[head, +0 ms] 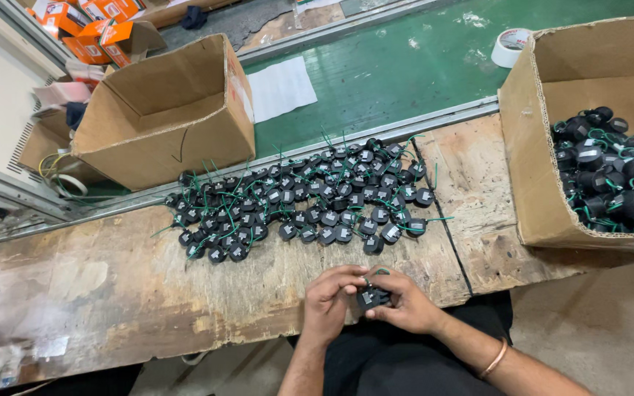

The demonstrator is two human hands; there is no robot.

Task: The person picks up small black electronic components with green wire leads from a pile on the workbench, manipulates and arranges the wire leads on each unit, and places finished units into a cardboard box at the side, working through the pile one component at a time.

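Observation:
Both my hands meet at the near edge of the wooden bench (111, 286). My left hand (329, 295) and my right hand (408, 301) together grip one small black round part with a green wire (372, 297). A bangle circles my right wrist. Beyond my hands, several of the same black parts with green wires (302, 202) lie spread in rows across the bench.
An open cardboard box (533, 147) at the right holds a heap of the same black parts. An empty cardboard box (163, 110) lies tipped at the back left. A green conveyor belt (405, 73) runs behind, with a tape roll (509, 47) and a white sheet (280, 88) on it.

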